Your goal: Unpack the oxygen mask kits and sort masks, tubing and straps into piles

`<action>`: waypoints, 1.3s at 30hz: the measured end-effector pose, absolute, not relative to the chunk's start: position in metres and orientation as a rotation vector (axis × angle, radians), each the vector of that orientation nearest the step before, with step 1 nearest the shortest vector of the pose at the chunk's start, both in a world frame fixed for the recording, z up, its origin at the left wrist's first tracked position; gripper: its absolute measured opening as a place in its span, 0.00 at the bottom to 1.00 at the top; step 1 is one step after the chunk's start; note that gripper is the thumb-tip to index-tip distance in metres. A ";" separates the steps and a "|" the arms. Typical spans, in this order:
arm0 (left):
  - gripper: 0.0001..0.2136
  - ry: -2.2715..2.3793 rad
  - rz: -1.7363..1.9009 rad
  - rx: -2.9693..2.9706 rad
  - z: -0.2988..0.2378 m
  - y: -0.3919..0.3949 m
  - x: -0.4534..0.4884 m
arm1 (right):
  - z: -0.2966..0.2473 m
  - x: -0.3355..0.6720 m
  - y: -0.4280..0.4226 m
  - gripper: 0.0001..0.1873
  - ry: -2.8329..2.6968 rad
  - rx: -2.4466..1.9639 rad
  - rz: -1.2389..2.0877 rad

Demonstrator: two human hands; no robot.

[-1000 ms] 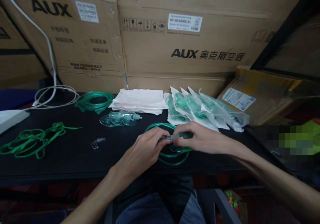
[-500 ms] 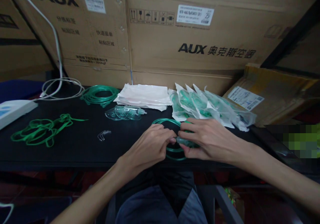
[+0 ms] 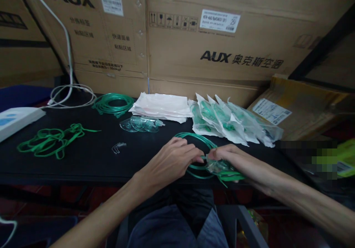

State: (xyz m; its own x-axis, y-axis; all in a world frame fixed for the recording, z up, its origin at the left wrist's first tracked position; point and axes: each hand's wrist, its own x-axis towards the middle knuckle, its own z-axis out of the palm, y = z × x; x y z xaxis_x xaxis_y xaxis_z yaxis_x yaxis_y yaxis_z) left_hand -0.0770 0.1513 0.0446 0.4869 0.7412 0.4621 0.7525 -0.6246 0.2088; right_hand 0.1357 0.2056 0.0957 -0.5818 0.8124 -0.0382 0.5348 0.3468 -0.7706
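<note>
The right hand (image 3: 231, 158) has rolled off the green tubing coil (image 3: 194, 136) it lay over a moment ago and slid rightward, so the clear mask (image 3: 219, 166) now shows under its fingers at the front edge of the surface (image 3: 83, 163). Both hands are closed: the left hand (image 3: 172, 161) pinches the tubing beside the mask, while the right grips the mask and its green strap, so the work on this set looks partway through

I see my right hand (image 3: 235, 160) lower and flatter now; the clear mask (image 3: 217, 165) shows beneath it, and the green tubing coil (image 3: 194, 135) is more uncovered.
</note>
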 end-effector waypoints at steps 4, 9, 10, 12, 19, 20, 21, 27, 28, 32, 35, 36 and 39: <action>0.11 -1.321 -0.735 -2.707 0.045 0.151 -0.077 | 0.099 0.138 0.201 0.18 -2.581 -0.962 0.846; 0.11 -1.414 -0.848 -2.715 0.046 0.150 -0.084 | 0.117 0.164 0.196 0.13 -2.718 -0.683 0.223; 0.10 -1.396 -0.841 -2.732 0.046 0.150 -0.084 | 0.118 0.172 0.196 0.13 -2.690 -0.715 0.269; 0.09 -1.352 -0.822 -2.763 0.047 0.149 -0.082 | 0.115 0.187 0.194 0.16 -2.583 -0.832 0.439; 0.12 -1.444 -0.951 -2.757 0.054 0.143 -0.079 | 0.062 0.207 0.178 0.25 -2.026 -1.225 1.103; 0.12 -1.467 -0.968 -2.754 0.055 0.142 -0.081 | 0.059 0.205 0.175 0.26 -2.018 -1.210 1.142; 0.12 -1.490 -0.982 -2.749 0.057 0.141 -0.083 | 0.060 0.203 0.172 0.26 -2.045 -1.183 1.140; 0.11 -1.615 -1.042 -2.637 0.072 0.133 -0.100 | 0.096 0.190 0.179 0.20 -2.101 -1.054 1.095; 0.11 -1.605 -1.036 -2.662 0.076 0.132 -0.102 | 0.100 0.189 0.186 0.22 -2.088 -1.042 1.141; 0.10 -1.602 -0.904 -2.754 0.086 0.123 -0.101 | 0.105 0.187 0.221 0.25 -2.257 -1.020 1.037; 0.10 -1.640 -0.808 -2.755 0.085 0.116 -0.094 | 0.107 0.187 0.243 0.23 -2.508 -1.113 0.706; 0.10 -1.649 -0.788 -2.756 0.083 0.115 -0.092 | 0.109 0.186 0.248 0.22 -2.547 -1.164 0.608; 0.09 -1.657 -0.748 -2.749 0.075 0.115 -0.086 | 0.116 0.177 0.250 0.15 -2.590 -1.345 0.370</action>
State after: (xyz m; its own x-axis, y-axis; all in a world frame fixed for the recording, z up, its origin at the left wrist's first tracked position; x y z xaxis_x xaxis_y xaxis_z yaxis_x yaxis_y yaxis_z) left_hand -0.0862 0.1154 0.0752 0.3951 0.8686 0.2991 0.7987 -0.4857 0.3552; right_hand 0.1773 0.2496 0.1161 -0.5663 0.8220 0.0610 0.7719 0.5548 -0.3103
